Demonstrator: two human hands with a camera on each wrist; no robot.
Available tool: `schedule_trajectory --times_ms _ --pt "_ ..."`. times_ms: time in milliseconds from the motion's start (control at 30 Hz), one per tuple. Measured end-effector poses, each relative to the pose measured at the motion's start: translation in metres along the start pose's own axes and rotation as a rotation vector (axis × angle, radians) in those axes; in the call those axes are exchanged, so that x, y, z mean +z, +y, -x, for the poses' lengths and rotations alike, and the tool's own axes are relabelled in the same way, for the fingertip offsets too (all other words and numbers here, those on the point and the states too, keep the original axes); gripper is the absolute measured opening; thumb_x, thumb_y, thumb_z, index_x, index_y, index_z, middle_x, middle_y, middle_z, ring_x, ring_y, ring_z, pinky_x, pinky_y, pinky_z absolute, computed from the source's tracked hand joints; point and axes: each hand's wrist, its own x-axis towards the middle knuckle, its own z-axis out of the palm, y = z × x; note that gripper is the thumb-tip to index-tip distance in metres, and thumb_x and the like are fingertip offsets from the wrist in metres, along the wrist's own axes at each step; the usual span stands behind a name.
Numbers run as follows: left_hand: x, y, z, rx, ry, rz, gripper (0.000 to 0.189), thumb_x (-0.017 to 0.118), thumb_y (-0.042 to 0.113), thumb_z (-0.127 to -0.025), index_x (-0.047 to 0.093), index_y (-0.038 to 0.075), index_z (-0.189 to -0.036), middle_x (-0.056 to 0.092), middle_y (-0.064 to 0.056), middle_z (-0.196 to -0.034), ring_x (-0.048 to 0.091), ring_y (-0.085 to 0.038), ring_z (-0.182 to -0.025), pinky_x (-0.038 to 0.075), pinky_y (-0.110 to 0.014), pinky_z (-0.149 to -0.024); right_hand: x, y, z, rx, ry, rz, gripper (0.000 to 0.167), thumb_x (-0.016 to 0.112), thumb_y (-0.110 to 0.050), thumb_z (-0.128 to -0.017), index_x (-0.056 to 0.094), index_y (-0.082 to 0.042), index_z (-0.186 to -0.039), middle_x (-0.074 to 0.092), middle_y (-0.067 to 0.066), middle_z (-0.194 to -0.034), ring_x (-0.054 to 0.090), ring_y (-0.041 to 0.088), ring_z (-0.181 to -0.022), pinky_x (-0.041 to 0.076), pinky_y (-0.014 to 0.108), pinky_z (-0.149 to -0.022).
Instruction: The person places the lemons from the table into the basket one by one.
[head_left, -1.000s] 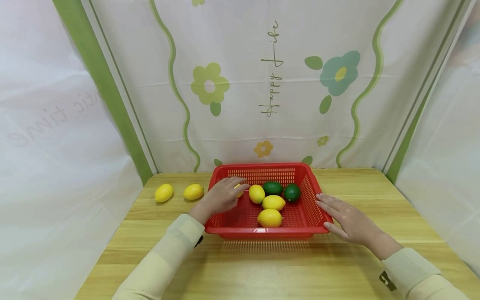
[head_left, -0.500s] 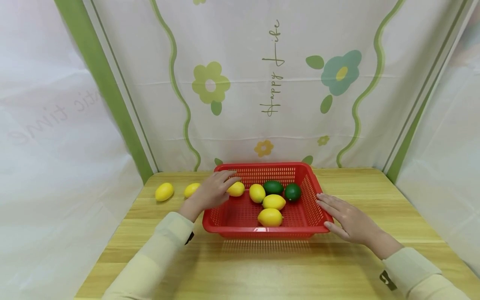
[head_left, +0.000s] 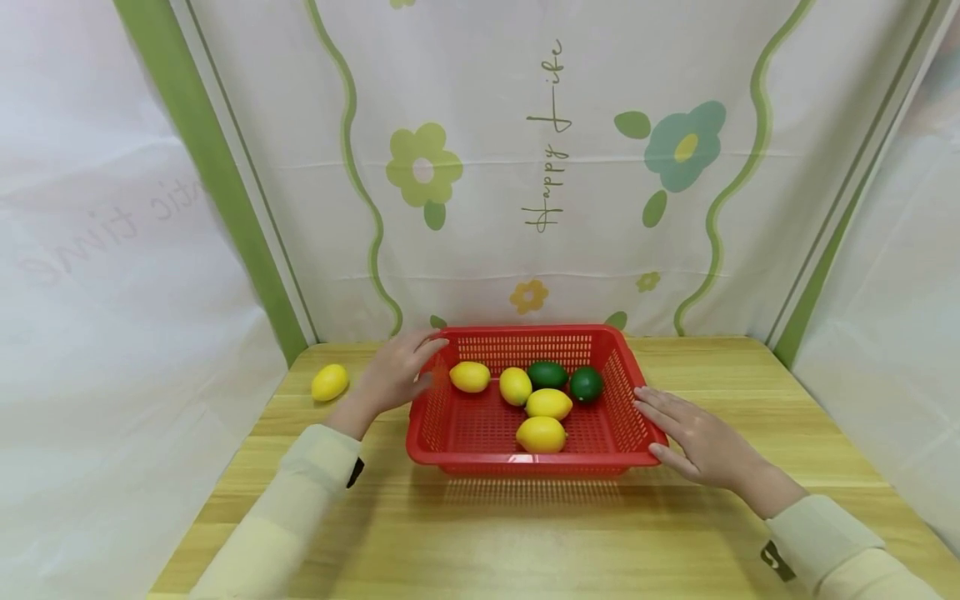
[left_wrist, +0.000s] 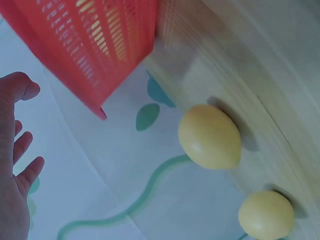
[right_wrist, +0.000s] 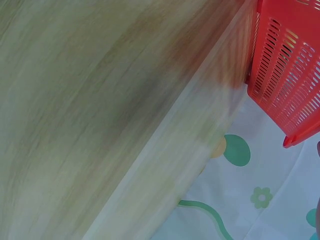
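Observation:
A red plastic basket [head_left: 536,458] sits on the table, with several yellow lemons, such as one lemon [head_left: 542,434] near its front wall, and two dark green, lime-like fruits [head_left: 587,384] inside. My left hand [head_left: 390,373] hovers at the basket's left rim, fingers spread and holding nothing. Two lemons lie outside to the left; the left wrist view shows the nearer lemon [left_wrist: 210,136] and the farther lemon [left_wrist: 266,215]. In the head view the nearer one is hidden behind my left hand. My right hand [head_left: 701,442] rests its straight fingers against the basket's right rim.
The wooden table [head_left: 525,542] extends in front of the basket and to both sides. Behind it hangs a white curtain [head_left: 480,250] with printed flowers, close to the basket's back. More white sheets flank the left and right.
My left hand has moved left, out of the basket to its left rim, leaving a lemon in the basket's left part. The right hand stays in place on the right rim.

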Motion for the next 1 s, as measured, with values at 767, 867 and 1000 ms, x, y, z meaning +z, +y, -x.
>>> schedule_trajectory --times_ms 767,867,1000 --pt "-0.009 -0.018 0.039 -0.171 -0.095 -0.038 0.058 0.077 0.007 -0.075 0.057 -0.001 -0.129 0.058 -0.021 -0.126 0.056 -0.037 -0.113 0.05 -0.051 -0.089 0.001 0.002 0.001 -0.002 -0.012 0.012 0.061 0.046 -0.046 -0.1 0.055 0.005 -0.133 0.05 0.02 -0.14 0.048 0.036 -0.126 0.013 0.022 -0.115" --pt "-0.006 -0.02 0.043 -0.167 -0.089 -0.046 0.057 0.078 0.008 -0.075 0.058 -0.002 -0.127 0.059 -0.021 -0.125 0.056 -0.038 -0.113 0.05 -0.052 -0.089 0.002 0.002 0.001 -0.002 -0.013 0.014 0.062 0.044 -0.046 -0.101 0.055 0.005 -0.133 0.05 0.02 -0.14 0.048 0.035 -0.127 0.013 0.022 -0.115" --pt "-0.003 -0.021 0.045 -0.169 -0.086 -0.066 0.057 0.079 0.009 -0.074 0.059 -0.003 -0.126 0.059 -0.022 -0.124 0.056 -0.038 -0.112 0.049 -0.053 -0.09 0.002 0.002 0.002 -0.002 -0.011 0.014 0.061 0.045 -0.046 -0.101 0.055 0.005 -0.133 0.05 0.02 -0.14 0.047 0.035 -0.127 0.013 0.022 -0.115"
